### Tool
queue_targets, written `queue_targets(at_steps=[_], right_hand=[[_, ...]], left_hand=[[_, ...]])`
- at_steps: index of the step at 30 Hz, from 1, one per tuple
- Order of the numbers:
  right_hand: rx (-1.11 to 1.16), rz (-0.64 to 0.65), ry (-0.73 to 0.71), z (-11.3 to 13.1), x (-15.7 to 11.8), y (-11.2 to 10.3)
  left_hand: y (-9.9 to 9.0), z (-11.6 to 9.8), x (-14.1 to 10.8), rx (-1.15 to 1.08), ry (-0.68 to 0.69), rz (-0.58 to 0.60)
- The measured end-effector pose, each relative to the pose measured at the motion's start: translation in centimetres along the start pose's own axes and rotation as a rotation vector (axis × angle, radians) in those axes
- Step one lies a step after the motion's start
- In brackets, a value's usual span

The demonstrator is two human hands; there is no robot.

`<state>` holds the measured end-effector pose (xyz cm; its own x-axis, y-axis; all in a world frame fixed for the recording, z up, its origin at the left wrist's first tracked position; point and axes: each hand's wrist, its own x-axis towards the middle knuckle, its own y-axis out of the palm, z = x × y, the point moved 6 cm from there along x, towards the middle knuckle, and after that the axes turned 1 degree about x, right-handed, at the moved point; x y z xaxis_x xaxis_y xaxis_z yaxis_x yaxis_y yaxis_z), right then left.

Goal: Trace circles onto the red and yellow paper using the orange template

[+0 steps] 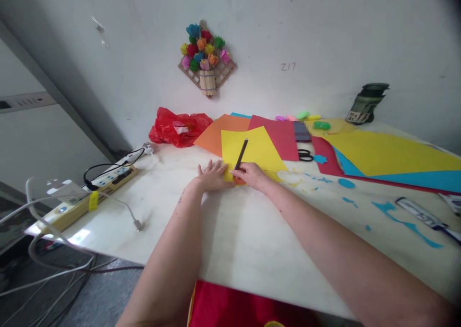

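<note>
A yellow paper sheet [252, 142] lies on the pale tabletop [230, 231] in front of the person, overlapping orange paper [216, 132] and red paper [283, 144]. The right hand [252, 175] grips a black pen [242, 154] upright-tilted above a small orange piece [239, 181]; the left hand [212, 177] is spread flat at the sheet's lower left corner. Black-handled scissors [305, 156] and blue scraps lie rightward. "217" is handwritten on the grey-white wall [259, 24]; lettering on a white tube [419, 213] is not fully legible. Tabletop runs unbroken between the forearms to its near edge, and leftward to a power strip [81, 199].
</note>
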<state>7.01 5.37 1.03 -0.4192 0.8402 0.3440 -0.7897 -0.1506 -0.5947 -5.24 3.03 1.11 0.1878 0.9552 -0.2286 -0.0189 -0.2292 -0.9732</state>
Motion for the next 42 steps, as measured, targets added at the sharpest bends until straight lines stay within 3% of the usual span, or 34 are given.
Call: queue_targets(at_steps=[5, 9, 15, 22, 42], right_hand=[[0.016, -0.028, -0.016, 0.4, -0.1, -0.1], [0.041, -0.136, -0.046, 1.0, -0.3, -1.1], [-0.074, -0.27, 0.072, 0.6, -0.9, -2.8], [-0.236, -0.216, 0.101, 0.9, -1.2, -2.6], [-0.222, -0.207, 0.111, 1.2, -1.2, -2.8]], left_hand=[[0.1, 0.4, -0.2, 0.002, 0.022, 0.02], [0.1, 0.2, -0.2, -0.007, 0.031, 0.018], [0.2, 0.2, 0.0, -0.002, 0.012, -0.001], [0.0, -0.3, -0.1, 0.009, 0.004, -0.058], [0.1, -0.3, -0.2, 0.013, 0.028, -0.05]])
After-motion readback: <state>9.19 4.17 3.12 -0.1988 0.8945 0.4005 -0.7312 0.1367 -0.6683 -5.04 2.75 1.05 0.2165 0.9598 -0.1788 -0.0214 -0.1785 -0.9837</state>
